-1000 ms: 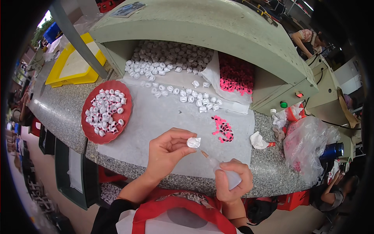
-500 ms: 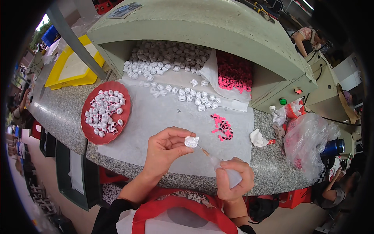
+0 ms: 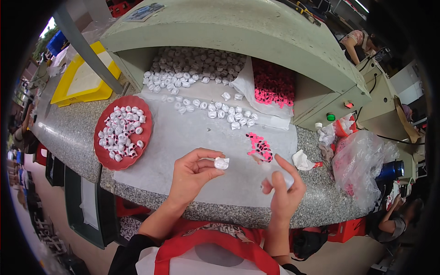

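Note:
Between the thumb and fingers of my left hand [image 3: 190, 178] is a small white animal-head-shaped piece [image 3: 222, 163], held above the white paper sheet [image 3: 183, 137]. My right hand [image 3: 286, 199] grips a translucent white squeeze bottle [image 3: 285, 176], blurred by motion, its thin nozzle pointing toward a little heap of pink-and-black flat bits [image 3: 260, 145]. Farther back on the sheet lie several loose white pieces [image 3: 233, 114]. To the left, a red plate [image 3: 101, 153] holds more white pieces, some with pink-and-black parts on them.
A pale green metal housing [image 3: 220, 32] arches over a large pile of white pieces [image 3: 197, 64] and a heap of pink bits [image 3: 270, 85]. A yellow tray [image 3: 68, 87] stands back left. Right are crumpled tissue [image 3: 301, 160], a clear plastic bag [image 3: 362, 160] and a blue cylinder [image 3: 389, 172].
My right hand has moved the squeeze bottle away from the white piece, up and right, toward the pink bits. My left hand keeps the piece, slightly lower and turned.

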Motion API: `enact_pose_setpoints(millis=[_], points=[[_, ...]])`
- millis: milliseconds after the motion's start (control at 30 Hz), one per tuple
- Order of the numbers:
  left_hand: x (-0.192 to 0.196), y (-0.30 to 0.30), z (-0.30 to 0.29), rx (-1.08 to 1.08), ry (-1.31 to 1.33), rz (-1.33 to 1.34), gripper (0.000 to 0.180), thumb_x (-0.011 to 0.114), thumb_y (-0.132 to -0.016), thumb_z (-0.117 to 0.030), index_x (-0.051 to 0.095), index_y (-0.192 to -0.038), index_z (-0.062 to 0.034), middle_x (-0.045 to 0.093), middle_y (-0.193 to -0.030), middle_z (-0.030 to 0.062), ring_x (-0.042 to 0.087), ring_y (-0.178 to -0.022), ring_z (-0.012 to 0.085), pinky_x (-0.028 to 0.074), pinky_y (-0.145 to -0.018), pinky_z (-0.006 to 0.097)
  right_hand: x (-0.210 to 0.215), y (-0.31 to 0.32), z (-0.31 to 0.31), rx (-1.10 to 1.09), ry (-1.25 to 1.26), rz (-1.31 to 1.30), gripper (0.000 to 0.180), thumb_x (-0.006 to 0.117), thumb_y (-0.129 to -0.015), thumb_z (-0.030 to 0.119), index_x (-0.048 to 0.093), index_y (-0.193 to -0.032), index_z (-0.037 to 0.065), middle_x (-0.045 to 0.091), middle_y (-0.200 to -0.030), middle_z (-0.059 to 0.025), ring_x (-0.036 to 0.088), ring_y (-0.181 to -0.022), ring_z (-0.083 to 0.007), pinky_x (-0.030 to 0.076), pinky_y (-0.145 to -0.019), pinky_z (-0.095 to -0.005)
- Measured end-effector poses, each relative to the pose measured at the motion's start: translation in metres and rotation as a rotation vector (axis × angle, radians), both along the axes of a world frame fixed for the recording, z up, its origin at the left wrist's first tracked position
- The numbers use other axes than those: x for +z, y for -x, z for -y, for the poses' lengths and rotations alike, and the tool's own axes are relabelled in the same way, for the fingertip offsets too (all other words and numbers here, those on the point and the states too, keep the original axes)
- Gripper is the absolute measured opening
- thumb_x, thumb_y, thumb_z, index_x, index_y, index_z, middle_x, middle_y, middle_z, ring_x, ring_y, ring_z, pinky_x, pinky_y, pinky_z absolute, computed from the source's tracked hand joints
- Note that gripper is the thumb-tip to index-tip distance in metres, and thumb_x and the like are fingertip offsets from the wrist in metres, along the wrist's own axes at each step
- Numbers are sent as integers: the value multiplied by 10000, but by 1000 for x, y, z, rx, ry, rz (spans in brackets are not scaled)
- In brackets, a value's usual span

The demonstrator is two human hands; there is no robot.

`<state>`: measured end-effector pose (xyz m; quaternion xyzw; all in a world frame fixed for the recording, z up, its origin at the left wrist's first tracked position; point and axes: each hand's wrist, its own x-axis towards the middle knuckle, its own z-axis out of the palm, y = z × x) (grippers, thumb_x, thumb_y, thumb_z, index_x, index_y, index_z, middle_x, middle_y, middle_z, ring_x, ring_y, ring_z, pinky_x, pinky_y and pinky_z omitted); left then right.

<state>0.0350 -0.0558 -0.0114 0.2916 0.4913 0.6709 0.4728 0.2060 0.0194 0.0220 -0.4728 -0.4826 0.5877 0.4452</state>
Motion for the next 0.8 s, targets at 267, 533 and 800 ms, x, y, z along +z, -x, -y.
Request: enact_pose_setpoints(millis=[267,533,800], points=[[-22,-9,1,-85,81,74,347,591,-710,112,536,-1043,32,608,-959,125,611,-858,174,494,-755,248,-110,22,-57,164,-454,824,207,597,-704,105,595,-878,-7,594,-759,-116,599,-661,-201,473,-600,-321],[-26,-14,3,68,76,8,311,581,-746,92,538,-1048,31,598,-976,107,598,-846,129,487,-756,225,-43,14,-27,353,18,325,125,653,-721,81,622,-818,8,609,-732,-39,531,-616,-96,438,-564,-244],[-18,-16,-1,-11,-109,-234,288,550,-719,153,562,-992,61,504,-1042,133,556,-953,203,497,-807,269,-26,18,-8,436,-141,185,85,680,-695,8,613,-747,3,599,-674,-17,510,-564,-39,402,-480,-173]])
